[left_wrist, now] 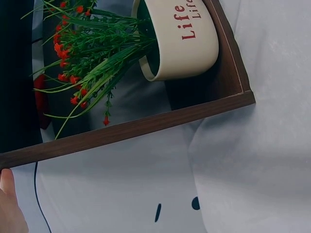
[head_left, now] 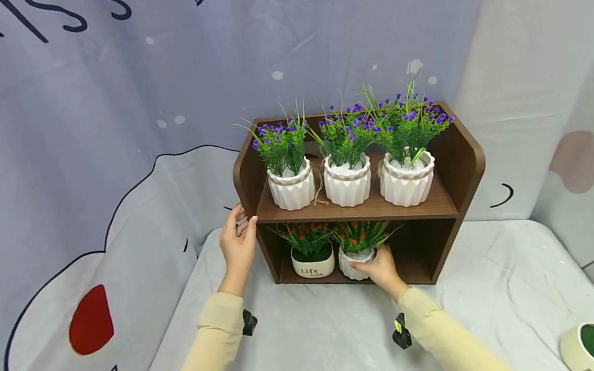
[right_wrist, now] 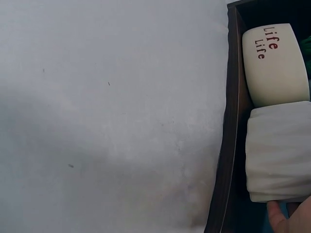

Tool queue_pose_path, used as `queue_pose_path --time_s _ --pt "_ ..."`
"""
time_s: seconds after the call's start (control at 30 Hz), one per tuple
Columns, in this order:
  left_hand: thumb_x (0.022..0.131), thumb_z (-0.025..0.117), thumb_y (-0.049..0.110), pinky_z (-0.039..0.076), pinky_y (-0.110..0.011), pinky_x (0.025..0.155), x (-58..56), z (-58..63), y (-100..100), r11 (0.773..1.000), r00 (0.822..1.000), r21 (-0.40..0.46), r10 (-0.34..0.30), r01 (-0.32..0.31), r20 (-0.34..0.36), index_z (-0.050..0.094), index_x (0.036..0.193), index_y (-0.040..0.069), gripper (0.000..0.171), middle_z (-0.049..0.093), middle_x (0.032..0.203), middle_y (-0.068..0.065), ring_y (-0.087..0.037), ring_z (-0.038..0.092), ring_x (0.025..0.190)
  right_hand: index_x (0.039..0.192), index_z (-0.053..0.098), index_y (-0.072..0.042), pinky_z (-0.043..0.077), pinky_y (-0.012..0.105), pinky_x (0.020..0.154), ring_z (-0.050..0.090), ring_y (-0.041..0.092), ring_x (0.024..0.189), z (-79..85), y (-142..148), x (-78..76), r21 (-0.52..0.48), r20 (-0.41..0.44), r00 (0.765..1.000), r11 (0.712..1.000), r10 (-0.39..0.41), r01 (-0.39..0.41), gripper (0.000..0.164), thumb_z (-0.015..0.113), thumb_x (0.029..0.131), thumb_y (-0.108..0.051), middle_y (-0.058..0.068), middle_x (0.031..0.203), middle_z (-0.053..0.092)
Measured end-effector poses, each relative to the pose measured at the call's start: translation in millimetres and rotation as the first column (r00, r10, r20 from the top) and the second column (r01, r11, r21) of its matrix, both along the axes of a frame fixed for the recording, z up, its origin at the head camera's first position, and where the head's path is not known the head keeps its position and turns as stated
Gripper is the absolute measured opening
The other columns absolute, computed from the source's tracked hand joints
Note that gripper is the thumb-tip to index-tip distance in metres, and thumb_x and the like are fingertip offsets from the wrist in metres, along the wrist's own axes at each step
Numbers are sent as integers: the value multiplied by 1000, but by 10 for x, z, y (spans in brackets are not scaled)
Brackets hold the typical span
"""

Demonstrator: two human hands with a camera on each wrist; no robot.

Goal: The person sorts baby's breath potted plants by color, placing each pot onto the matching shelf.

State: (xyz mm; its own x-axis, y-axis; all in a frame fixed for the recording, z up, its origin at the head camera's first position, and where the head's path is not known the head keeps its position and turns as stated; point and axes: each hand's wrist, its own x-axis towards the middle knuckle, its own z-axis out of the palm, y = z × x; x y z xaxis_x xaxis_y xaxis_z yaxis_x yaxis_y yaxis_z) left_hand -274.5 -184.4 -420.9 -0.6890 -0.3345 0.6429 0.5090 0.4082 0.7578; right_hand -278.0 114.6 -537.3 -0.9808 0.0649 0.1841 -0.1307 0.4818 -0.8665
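Note:
A two-tier brown wooden shelf stands against the backdrop. My left hand holds the shelf's left side panel near the middle board, thumb at the front edge and fingers on the outer side. On the lower tier my right hand grips a white ridged pot with red-orange flowers, thumb across its front. In the right wrist view this white pot sits close beside a cream oval pot lettered "Life". The cream pot also holds a red-flowered plant.
Three white fluted pots with purple flowers line the upper tier, twine around their necks. Another cream pot with orange flowers stands at the lower right. A pale cloth covers the table, and a printed curtain hangs behind.

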Motion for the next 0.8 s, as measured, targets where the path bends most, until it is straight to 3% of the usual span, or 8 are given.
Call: queue_pose_path --time_s 0.1,0.23,0.33,0.43,0.63,0.8 --pt "84 68 -4 54 -10 70 17 19 13 1000 1000 -10 0 0 -4 57 119 -8 37 58 99 -30 -42 68 85 133 42 8 39 54 103 42 44 120 -15 -1 -28 -20 9 1000 1000 10 -10 82 85 67 -15 30 125 47" --pt "84 67 -6 58 -20 71 151 165 78 999 1000 -42 -2 2 -6 56 117 -12 36 58 97 -31 -43 67 85 135 40 7 38 54 106 41 43 124 -56 23 -65 -41 38 999 999 17 -15 83 85 69 -16 30 130 44" --pt "85 65 -7 57 -18 72 245 271 123 999 1000 -51 -2 2 1 55 117 -14 34 58 97 -31 -44 67 85 136 39 8 38 54 106 40 44 125 -95 35 -95 -43 50 999 999 15 -13 84 85 69 -17 30 132 42" --pt "85 65 -7 55 -13 72 261 292 131 999 1000 -39 -4 4 9 55 117 -13 34 58 97 -30 -44 67 86 136 39 8 37 55 106 40 44 126 -127 31 -117 -41 52 999 999 10 -8 85 85 69 -18 30 133 42" --pt "85 65 -6 56 -17 73 258 297 131 1000 1000 -20 -16 16 11 55 118 -13 35 57 99 -32 -44 66 87 138 38 6 35 56 108 37 44 129 -150 3 -143 -60 41 999 998 15 -12 85 84 71 -18 30 136 39" --pt "85 65 -7 51 -7 72 248 282 118 1000 1000 8 -24 24 9 54 118 -14 35 56 99 -34 -46 66 87 140 36 4 34 55 109 35 43 131 -169 -26 -167 -87 36 999 996 36 -32 85 83 72 -18 28 139 37"
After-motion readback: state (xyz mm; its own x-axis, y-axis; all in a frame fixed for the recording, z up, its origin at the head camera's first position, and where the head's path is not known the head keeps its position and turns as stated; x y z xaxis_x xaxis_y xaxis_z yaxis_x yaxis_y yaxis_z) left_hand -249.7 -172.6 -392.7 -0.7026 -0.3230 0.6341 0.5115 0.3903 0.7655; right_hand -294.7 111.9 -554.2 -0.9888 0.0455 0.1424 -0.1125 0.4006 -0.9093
